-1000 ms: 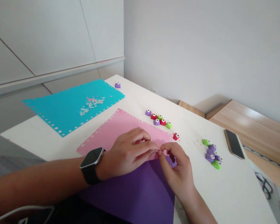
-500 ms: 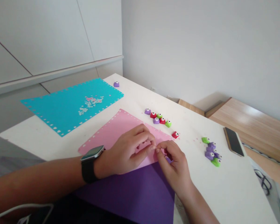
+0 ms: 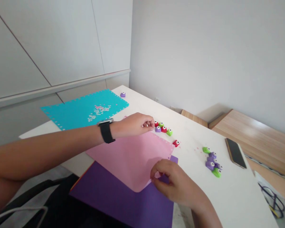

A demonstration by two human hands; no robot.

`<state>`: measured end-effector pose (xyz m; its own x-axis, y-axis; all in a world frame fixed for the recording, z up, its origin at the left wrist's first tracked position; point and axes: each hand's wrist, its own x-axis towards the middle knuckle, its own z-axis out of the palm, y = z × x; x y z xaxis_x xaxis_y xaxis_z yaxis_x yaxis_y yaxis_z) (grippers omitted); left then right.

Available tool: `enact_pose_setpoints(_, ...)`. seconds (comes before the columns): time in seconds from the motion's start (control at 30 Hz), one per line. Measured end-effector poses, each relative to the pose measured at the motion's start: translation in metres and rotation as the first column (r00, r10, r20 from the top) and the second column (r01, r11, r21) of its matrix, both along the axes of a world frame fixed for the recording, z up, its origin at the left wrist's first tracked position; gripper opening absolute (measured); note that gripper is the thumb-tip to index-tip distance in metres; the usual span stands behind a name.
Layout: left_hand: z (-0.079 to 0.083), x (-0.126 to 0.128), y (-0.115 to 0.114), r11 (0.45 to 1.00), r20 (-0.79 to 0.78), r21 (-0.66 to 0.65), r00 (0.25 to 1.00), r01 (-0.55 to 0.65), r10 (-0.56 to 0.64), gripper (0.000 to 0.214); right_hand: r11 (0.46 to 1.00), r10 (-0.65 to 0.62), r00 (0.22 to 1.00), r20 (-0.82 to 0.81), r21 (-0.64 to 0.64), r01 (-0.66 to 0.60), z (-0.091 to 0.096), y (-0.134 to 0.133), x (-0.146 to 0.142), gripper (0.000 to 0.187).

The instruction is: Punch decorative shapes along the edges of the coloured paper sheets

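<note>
Head view, standing here: the right hand (image 3: 174,182) is at the near right edge of the pink sheet (image 3: 133,158), thumb and forefinger pinched together on that edge. Sheet lies partly on the white table (image 3: 192,193), partly over the purple sheet (image 3: 133,209), with small cutouts along its borders. Left hand (image 3: 140,123), black-strapped watch (image 3: 106,130) on the wrist, is over the far side of the pink sheet, fingers curled in, thumb close to them; can't tell if anything's between. Its fingertips are just beside a cluster of eye-topped pieces (image 3: 158,129) in red, green and purple. One red piece (image 3: 175,143) sits at the pink sheet's right corner. Blue sheet (image 3: 71,112), beyond the left forearm, carries a scatter of paper bits (image 3: 99,109); lone purple piece (image 3: 123,94) behind it. Second cluster (image 3: 210,164), green and purple, right side, near the phone (image 3: 236,152).
</note>
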<state>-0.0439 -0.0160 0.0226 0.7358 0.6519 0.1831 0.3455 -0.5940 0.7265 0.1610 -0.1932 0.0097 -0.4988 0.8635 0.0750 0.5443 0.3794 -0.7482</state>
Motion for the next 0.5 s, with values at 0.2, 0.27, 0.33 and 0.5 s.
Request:
enact_pose_setpoints(0.2, -0.034, 0.030, 0.030, 0.989, -0.118, 0.131, 0.990, -0.064, 0.079, 0.019, 0.966, 0.166, 0.983, -0.077, -0.188, -0.178, 0.013, -0.005, 0.019, 0.022)
enact_pose_setpoints(0.27, -0.036, 0.033, 0.035, 0.982, -0.137, 0.170, 0.985, -0.078, 0.102, 0.019, 0.961, 0.142, 0.986, -0.087, -0.226, -0.158, 0.019, -0.003, 0.033, 0.024)
enact_pose_setpoints(0.33, -0.027, 0.032, 0.036, 0.974, -0.139, 0.191, 0.979, -0.122, 0.150, 0.019, 0.982, -0.025, 0.999, -0.037, -0.186, 0.018, 0.020, 0.003, 0.051, 0.017)
enact_pose_setpoints(0.5, 0.028, 0.007, -0.022, 0.999, -0.004, 0.033, 0.999, 0.039, -0.039, 0.038, 0.769, -0.640, 0.740, 0.206, 0.166, 0.618, -0.011, 0.024, 0.094, 0.018)
